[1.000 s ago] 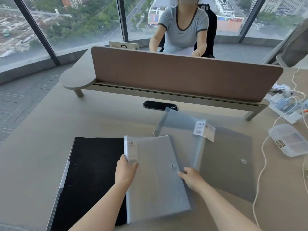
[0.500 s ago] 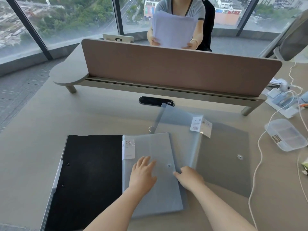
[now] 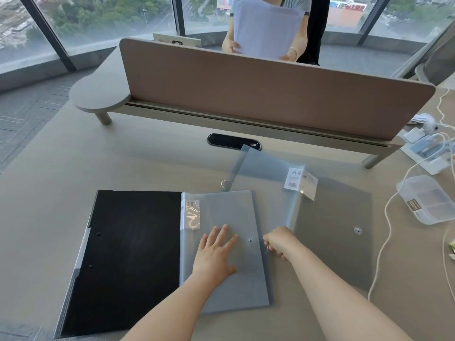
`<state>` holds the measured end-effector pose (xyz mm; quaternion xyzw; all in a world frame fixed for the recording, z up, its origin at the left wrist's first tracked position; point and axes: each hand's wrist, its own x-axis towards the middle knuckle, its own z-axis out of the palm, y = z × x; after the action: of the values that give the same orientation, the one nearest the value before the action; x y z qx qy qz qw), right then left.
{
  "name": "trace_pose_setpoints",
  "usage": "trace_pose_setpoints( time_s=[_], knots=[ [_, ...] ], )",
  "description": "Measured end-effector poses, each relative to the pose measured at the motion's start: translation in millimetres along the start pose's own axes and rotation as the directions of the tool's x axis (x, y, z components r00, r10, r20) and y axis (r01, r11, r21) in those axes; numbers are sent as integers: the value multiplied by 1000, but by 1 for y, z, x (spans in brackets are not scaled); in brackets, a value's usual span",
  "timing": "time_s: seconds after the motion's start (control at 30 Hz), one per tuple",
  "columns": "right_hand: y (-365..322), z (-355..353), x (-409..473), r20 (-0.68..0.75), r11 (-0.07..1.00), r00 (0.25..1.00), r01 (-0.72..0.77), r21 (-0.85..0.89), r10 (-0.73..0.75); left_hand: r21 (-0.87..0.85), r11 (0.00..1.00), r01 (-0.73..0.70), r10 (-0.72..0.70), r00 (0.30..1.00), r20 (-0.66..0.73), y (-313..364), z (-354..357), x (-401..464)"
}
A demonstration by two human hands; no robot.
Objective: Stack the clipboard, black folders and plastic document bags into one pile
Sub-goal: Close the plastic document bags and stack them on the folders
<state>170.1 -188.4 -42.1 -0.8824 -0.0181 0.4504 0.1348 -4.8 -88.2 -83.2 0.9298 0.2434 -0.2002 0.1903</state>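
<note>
The left hand [image 3: 216, 252] lies flat, fingers spread, on a clear plastic document bag [image 3: 221, 279] that rests on the desk [image 3: 135, 168] just beside a black folder [image 3: 128, 254]; the right hand [image 3: 279, 242] is curled at that bag's right edge, pinching the lower edge of a second clear bag [image 3: 268, 183] with an A4 label; a grey bag [image 3: 332, 230] lies further right; a white cable [image 3: 384, 230] and a clear plastic box [image 3: 428, 200] sit beyond it.

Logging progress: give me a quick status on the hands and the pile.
Left hand flat on top document bag. Right hand gripping its right edge. Black folder alongside, not stacked. Nothing blocking.
</note>
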Motion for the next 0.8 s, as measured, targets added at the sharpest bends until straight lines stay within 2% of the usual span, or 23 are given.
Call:
trace_pose_setpoints(
  time_s=[0.1, 0.3, 0.4, 0.63, 0.8],
  knots=[
    [-7, 10, 10, -31, 998, 998, 55, 13, -54, -5, 1000, -1, 1, 1000, 0, 0, 0, 1],
    [-27, 32, 13, -69, 946, 957, 265, -188, -282, -11, 1000, -4, 4, 1000, -6, -2, 2, 1],
    [-31, 44, 11, -24, 883, 921, 366, -293, -389, -15, 1000, -2, 2, 1000, -7, -4, 4, 2],
    [-18, 53, -2, 33, 780, 880, 437, -449, -474, -25, 1000, -2, 2, 1000, -12, -5, 5, 1],
    [1, 49, -8, 22, 800, 889, 423, -426, -458, -4, 1000, 0, 0, 1000, -10, -4, 4, 0]
  ],
)
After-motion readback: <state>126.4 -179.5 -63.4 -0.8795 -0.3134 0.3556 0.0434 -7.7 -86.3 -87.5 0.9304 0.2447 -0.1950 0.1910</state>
